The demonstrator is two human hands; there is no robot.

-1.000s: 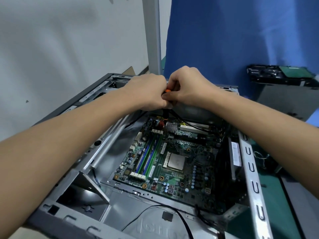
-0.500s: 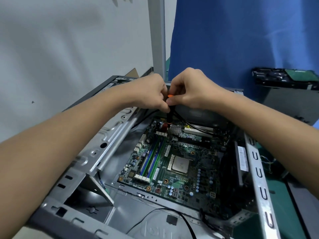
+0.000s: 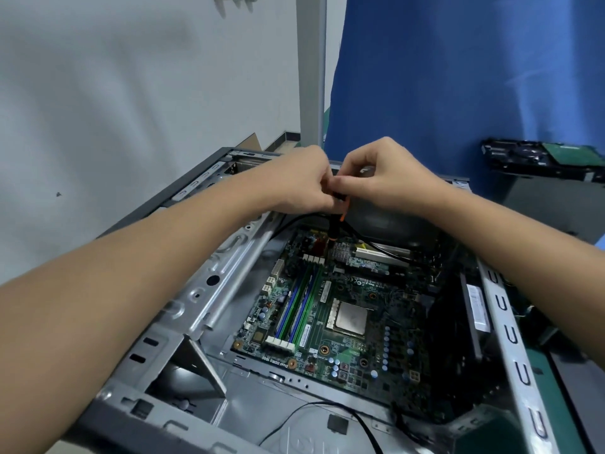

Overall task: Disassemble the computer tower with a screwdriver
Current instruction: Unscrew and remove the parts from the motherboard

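— Gripping what with the left hand [image 3: 294,183]?
— Curled round the top of the slim black screwdriver with orange bands [image 3: 334,227], knuckles up.
— And with the right hand [image 3: 388,178]?
— Pinching the same handle from the other side, fingers bent, touching the left hand.
— Pointing where?
— Nearly upright, tip down at the far edge of the green motherboard [image 3: 347,290], just beside a white slot. Cannot tell whether seated in a screw.
— Lying inside what?
— Inside the open grey metal computer tower [image 3: 226,273], laid on its side, directly under both forearms.
— Seen on the board?
— A square silver processor [image 3: 352,317] near the middle, blue and green memory slots [image 3: 301,309] to its left.
— Further out?
— A thin black cable [image 3: 327,404] looping over the near floor of the case, a blue cloth [image 3: 458,77] hanging behind, a black drive with a green board [image 3: 540,155] off to the right.
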